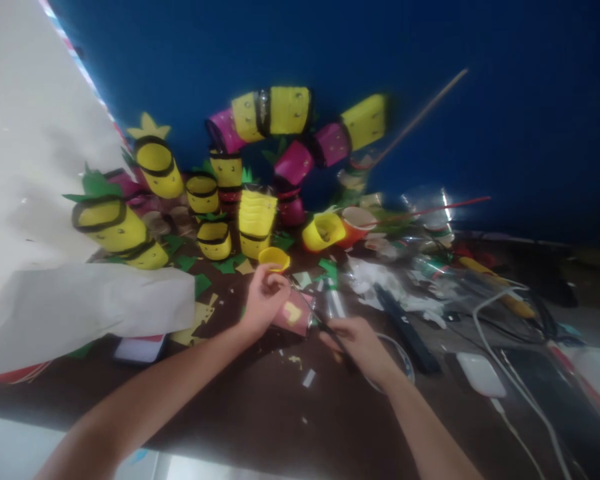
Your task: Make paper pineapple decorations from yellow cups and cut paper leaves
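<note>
My right hand (356, 343) is closed around a pair of scissors (321, 325), whose thin blades point up and left toward my other hand. Thumb and fingertips of my left hand (267, 299) are pinched together near the blade tips; whatever is between them is too small and blurred to make out. Below the blades lies a pink piece (286, 321) with a pale yellow scrap (293, 312) on it. A small yellow cup-shaped piece (275, 259) sits just beyond my left fingers. Tiny offcuts (295, 362) are scattered on the dark table (260, 420) nearer to me.
Yellow pineapple-like cups (113, 227) with green tops and magenta cups (294, 163) are stacked at the back. White paper (150, 300) and a phone (140, 348) lie left. Crumpled plastic (395, 283), a black bar-shaped object (410, 330), white cable (520, 393) and white case (480, 373) crowd the right.
</note>
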A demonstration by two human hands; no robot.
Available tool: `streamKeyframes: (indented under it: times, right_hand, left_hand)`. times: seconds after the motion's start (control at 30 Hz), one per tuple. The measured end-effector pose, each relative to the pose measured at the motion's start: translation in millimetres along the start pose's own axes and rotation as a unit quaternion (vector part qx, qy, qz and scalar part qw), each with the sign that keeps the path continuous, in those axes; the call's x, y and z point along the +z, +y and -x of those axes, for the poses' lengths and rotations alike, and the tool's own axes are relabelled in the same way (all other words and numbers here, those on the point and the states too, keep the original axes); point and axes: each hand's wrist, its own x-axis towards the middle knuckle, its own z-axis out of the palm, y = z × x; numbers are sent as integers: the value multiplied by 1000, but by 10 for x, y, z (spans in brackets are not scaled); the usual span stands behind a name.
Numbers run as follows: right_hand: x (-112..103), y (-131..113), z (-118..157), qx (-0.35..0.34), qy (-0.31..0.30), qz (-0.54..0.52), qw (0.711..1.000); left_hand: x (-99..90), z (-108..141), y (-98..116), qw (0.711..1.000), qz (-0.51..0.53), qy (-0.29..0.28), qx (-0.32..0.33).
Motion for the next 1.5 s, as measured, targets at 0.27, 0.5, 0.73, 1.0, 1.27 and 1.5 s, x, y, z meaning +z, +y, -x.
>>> streamKeyframes:
  times: [0.27, 0.5, 0.73, 1.0, 1.27, 1.5]
  right_hand:
    - [6, 28, -9, -11, 25, 7, 1000]
    - [-9, 114, -36, -18, -14, 1, 1000]
    - [7, 121, -44, -2, -19, 0, 1000]
    - [22, 118, -41, 2, -2, 9, 1000]
    - [30, 102, -48, -1, -4, 10, 1000]
    - [-7, 116, -41, -36, -30, -44, 998]
  left_hand:
    - [-4, 0, -8, 1000, 0, -5, 5]
    - [11, 23, 31, 999, -8, -35, -19]
    - [12, 25, 20, 999, -7, -38, -12]
    - [19, 27, 18, 999, 0, -37, -24]
    - [18, 27, 7, 999, 1, -40, -28]
    - [-28, 19, -38, 995, 14, -86, -47]
